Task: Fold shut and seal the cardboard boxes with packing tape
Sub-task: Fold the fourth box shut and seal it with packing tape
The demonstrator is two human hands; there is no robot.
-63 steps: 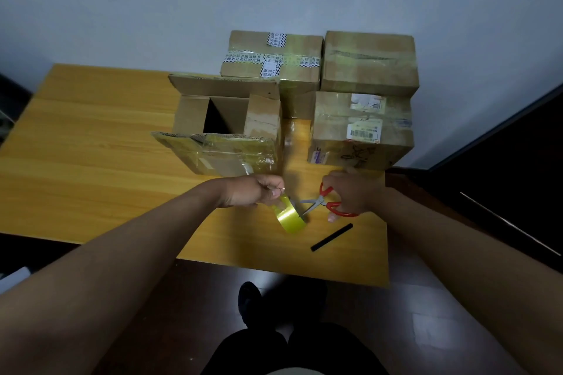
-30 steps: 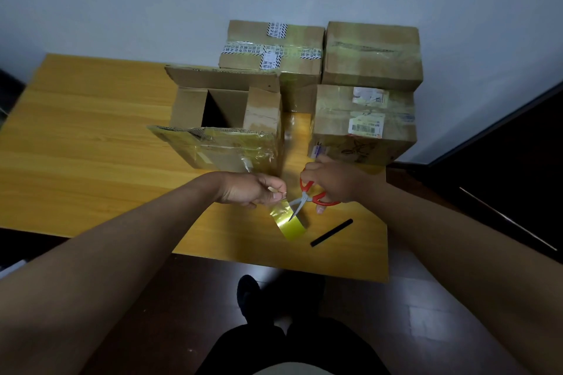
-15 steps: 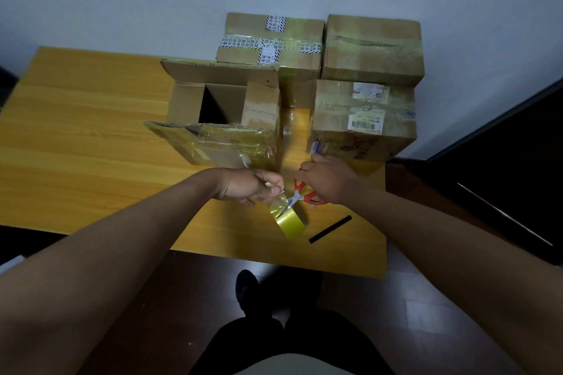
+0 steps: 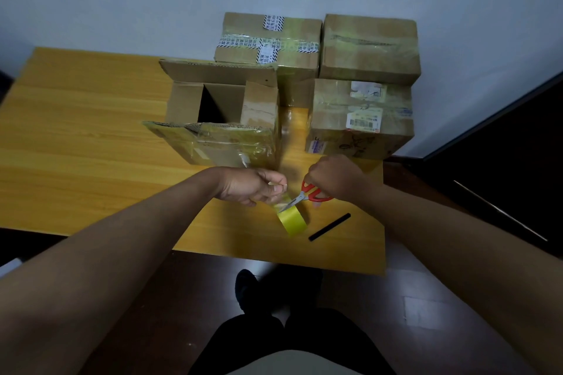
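Yellow packing tape roll (image 4: pixel 292 220) hangs over the wooden table's (image 4: pixel 91 143) near edge, its pulled strip pinched by the left hand (image 4: pixel 254 187) while the right hand (image 4: pixel 333 175) grips red-handled scissors (image 4: pixel 307 194), blades at the strip, near the open cardboard box (image 4: pixel 219 119).

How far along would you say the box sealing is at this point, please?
Done: three brown cardboard boxes at the back right look closed and taped. In hand: the left hand pinches a strip pulled from the yellow tape roll, and the right hand holds the red-handled scissors with the blades at that strip. Left: the open cardboard box has its flaps up, so folding and taping remain.
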